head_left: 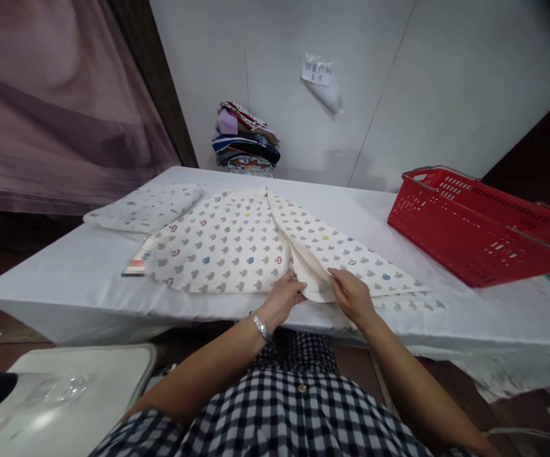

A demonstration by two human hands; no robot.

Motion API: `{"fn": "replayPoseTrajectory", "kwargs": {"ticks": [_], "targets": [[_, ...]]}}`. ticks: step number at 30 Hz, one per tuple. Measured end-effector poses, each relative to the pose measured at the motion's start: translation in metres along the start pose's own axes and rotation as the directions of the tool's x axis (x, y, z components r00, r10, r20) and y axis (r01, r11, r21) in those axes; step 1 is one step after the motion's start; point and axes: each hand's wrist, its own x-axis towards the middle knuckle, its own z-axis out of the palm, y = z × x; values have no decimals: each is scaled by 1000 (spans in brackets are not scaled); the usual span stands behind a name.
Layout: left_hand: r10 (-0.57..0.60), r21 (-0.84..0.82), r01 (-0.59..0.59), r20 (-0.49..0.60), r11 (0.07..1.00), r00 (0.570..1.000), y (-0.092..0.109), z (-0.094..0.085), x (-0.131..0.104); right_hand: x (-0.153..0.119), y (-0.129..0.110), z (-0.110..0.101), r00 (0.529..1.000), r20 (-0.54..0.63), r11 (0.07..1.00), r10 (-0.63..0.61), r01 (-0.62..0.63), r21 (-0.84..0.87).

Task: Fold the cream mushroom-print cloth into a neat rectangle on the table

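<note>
A cream cloth with small grey, red, blue and yellow mushroom-like prints (237,241) lies spread on the white-covered table (351,206). A fold runs down from its top, and a plain cream layer shows between the two printed parts. My left hand (284,297), with a silver band on the wrist, pinches the cloth at the near edge beside this opening. Just to the right, my right hand (352,294) grips the edge of the right-hand flap between thumb and fingers.
Another folded printed cloth (146,208) lies at the table's left. A stack of folded fabrics (246,141) stands at the back by the wall. On the right sits a red plastic basket (475,235). A white stool (79,400) stands below left.
</note>
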Motion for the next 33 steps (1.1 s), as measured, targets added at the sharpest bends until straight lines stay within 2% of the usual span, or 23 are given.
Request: {"fn": "replayPoseTrajectory", "kwargs": {"ticks": [1,3,6,11,19,23,29,31,33], "targets": [[-2,-6,2,-1,1000,1000,1,-1,-1,1,-3,-3,1000,-17,999,-26,26,-25],[-3,-23,4,26,1000,1000,2,-1,-3,2,-9,-5,994,31,994,-103,104,-35],[9,-39,-6,75,999,997,4,-2,-3,0,-17,1,977,114,983,-180,174,57],[10,-18,-9,90,1000,996,3,-4,1,-6,-22,9,988,95,981,-123,107,164],[17,-16,-17,37,1000,999,4,-6,2,-11,-26,8,983,153,982,-106,79,174],[10,-24,-9,46,1000,999,5,-7,3,-15,-28,13,980,158,988,-118,99,122],[-9,-73,16,96,997,995,8,-9,4,-15,-28,19,990,91,994,-112,111,17],[15,-50,-11,84,999,996,6,-10,3,-14,-28,18,990,77,993,-116,116,6],[76,40,-78,60,996,995,3,-14,3,-14,-28,18,991,68,993,-115,115,2]]}}
